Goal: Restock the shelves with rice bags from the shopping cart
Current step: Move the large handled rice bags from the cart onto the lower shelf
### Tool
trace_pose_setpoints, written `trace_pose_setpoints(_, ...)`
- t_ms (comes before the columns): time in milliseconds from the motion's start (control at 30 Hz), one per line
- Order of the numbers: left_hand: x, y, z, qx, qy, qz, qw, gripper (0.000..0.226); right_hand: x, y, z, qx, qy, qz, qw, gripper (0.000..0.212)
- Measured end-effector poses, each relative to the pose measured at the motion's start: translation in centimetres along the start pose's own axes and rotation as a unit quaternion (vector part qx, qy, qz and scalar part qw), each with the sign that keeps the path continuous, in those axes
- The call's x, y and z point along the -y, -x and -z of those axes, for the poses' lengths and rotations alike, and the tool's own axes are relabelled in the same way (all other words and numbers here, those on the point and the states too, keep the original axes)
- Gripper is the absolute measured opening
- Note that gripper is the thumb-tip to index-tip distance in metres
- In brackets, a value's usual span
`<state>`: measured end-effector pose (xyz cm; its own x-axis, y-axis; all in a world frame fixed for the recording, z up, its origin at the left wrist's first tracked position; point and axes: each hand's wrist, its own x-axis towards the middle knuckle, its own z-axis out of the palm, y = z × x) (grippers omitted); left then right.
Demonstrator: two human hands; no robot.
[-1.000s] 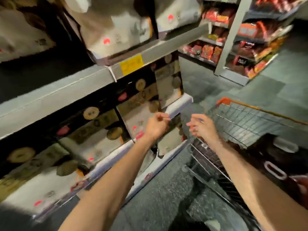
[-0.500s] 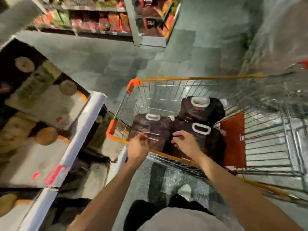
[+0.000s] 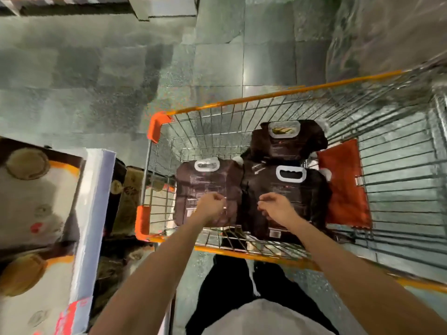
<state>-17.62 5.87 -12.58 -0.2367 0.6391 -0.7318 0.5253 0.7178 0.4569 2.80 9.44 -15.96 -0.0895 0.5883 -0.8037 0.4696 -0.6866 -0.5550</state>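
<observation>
Three dark rice bags lie in the shopping cart (image 3: 157, 126) toward its near edge: the left bag (image 3: 208, 184) by the near-left corner, the right bag (image 3: 297, 201) touching it, the far bag (image 3: 287, 143) behind. The left hand (image 3: 211, 209), fingers curled, is over the left bag, and the right hand (image 3: 278, 209), fingers bent, is over the right bag. Whether either hand grips cannot be told.

L grip (image 3: 210, 209) & R grip (image 3: 278, 210) bare, forearms (image 3: 150, 281) bare too. Black trousers (image 3: 229, 291); pale grey-white top (image 3: 261, 320) at btm.
</observation>
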Motion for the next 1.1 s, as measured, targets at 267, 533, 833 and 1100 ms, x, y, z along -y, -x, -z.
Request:
trace_pose_setpoints(267, -5.2, -8.5, 1.4, 0.062, -0.001, -0.037, 0.997, 0.018, 3.0, -2.0, 3.6, -0.112, -0.052, -0.026, 0.992, 0.011)
trace_pose_setpoints(533, -11.8, -11.9, -1.2, 0.086, 0.068, -0.085, 0.99, 0.082, 4.0, -4.1, 10.0, -0.208, -0.029, -0.012, 0.978, 0.05)
trace_pose_setpoints(833, -14.7, -17.1, -3.4, 0.034, 0.083, -0.053, 0.995, 0.093, 7.6, -11.4, 16.7, -0.227, 0.095, 0.035, 0.969, 0.1)
trace_pose_setpoints(1100, -12.4, -20.5, -7.6, 0.067, 0.062, -0.018, 0.996, 0.133, 6.1, -14.9, 17.7, -0.144, -0.01, 0.075, 0.987, 0.045)
